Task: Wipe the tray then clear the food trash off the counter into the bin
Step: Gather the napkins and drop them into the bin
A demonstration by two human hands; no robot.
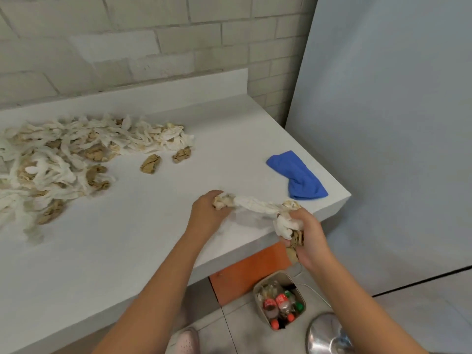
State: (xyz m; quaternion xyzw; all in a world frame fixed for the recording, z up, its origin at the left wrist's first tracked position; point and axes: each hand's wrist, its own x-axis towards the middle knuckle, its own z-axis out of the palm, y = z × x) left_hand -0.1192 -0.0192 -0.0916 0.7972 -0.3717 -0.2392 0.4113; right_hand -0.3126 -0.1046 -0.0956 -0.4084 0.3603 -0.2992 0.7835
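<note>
As tissue strand [255,206] spans between hands, left hand [208,213], right hand [307,236] grip ends.

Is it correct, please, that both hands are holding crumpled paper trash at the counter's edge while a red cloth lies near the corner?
Not quite: the head view shows the cloth is blue, not red. The left hand and right hand do hold crumpled paper trash at the counter's edge.
</note>
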